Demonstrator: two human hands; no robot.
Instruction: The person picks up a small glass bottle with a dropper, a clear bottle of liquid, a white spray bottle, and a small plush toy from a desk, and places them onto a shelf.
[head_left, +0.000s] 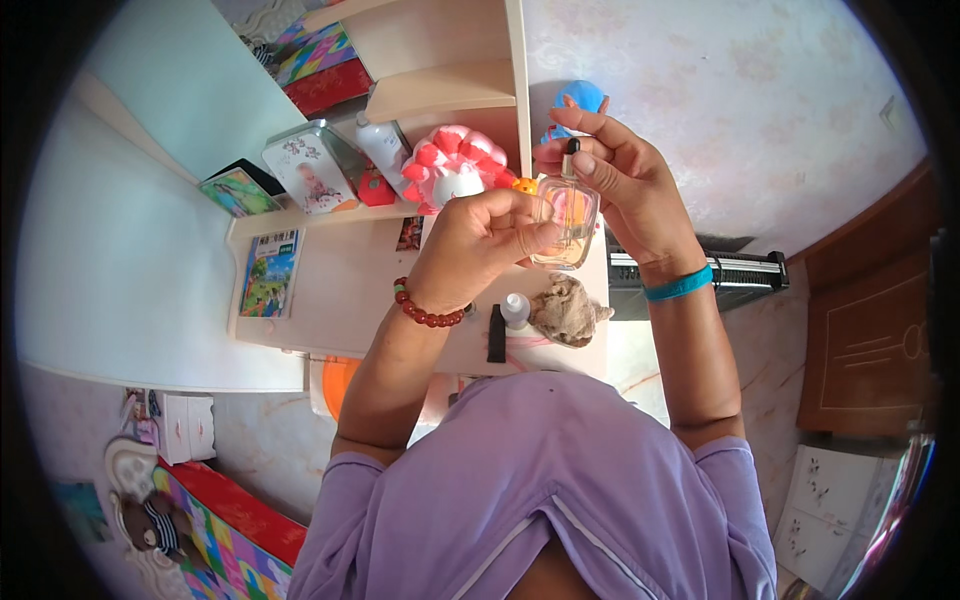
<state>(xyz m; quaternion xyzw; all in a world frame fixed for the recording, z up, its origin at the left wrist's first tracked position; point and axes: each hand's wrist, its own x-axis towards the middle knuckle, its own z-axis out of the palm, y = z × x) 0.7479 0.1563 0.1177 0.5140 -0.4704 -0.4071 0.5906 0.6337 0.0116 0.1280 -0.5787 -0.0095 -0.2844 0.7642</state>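
A clear glass perfume bottle (574, 214) with pale yellowish liquid low inside is held up above the desk. My left hand (499, 232) grips its lower left side between thumb and fingers. At the bottle's neck, my right hand (626, 176) has a small black cap (574, 145) between thumb and fingers; whether the cap is seated or loose I cannot tell. Below the bottle lie a large conch shell (564, 311), a small white bottle (516, 309) and a black tube (496, 334).
The desk (337, 277) holds a picture booklet (270, 274) at left. On its back ledge stand a decorated tin (309, 176), a white spray can (381, 146) and a pink-and-red plush ornament (457, 161). A black-and-silver radiator-like unit (739, 274) runs along the wall at right.
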